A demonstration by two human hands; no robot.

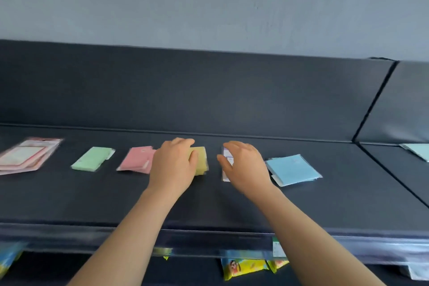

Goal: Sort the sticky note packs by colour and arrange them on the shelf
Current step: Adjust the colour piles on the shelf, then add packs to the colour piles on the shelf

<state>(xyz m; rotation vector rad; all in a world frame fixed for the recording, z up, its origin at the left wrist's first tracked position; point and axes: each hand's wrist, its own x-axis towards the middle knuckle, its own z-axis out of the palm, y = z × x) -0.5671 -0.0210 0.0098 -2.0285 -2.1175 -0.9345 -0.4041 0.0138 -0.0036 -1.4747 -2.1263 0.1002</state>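
Yellow pack flat on the dark shelf, centre of frame, half covered by the left grip.

Left grip curled over that pack, fingers at its far edge, thumb on top. Just right of centre, right grip curved round a white pack tipped up on edge, thumb on its left face, fingers over the top; print too blurred to read. Right of that, blue pack lying flat, near corner hidden behind the right wrist. Left of centre, pink pack, right edge behind the left grip; further left, green pack, set apart; at far left edge, large pink packets overlapping. Upper right edge, pale teal pack on the neighbouring shelf section. Bottom of frame, yellow printed packets under the shelf lip.
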